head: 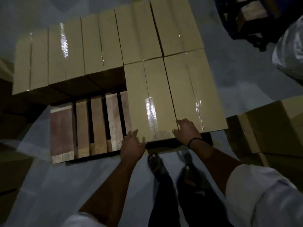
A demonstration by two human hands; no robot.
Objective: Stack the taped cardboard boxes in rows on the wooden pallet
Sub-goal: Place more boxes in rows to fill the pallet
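Grey floor lies all around in a dim room, and the wooden pallet sits on it, right in front of the hands.

Both hands are on the near end of one taped box. The left hand is at that box's near left corner. Its fingers are straight and flat against the side, so it is not gripping, only touching. The right hand is at the other near corner, where this box meets the next box. Its fingers are bent. I cannot tell if it is holding or only pushing.

The box between the hands already rests on the pallet. The next box touches it on the right-hand side. Past the fingertips, on the far side, stands the back row, five boxes wide. Out past the left hand the pallet boards are bare. More boxes wait on the floor, well off to the right of the right hand.

This looks like the last little push to set the box straight. To do it well, push evenly with both hands so the box does not turn. Close any gap with the next box and with the back row. Line up the near ends, and keep fingers out from between the boxes.
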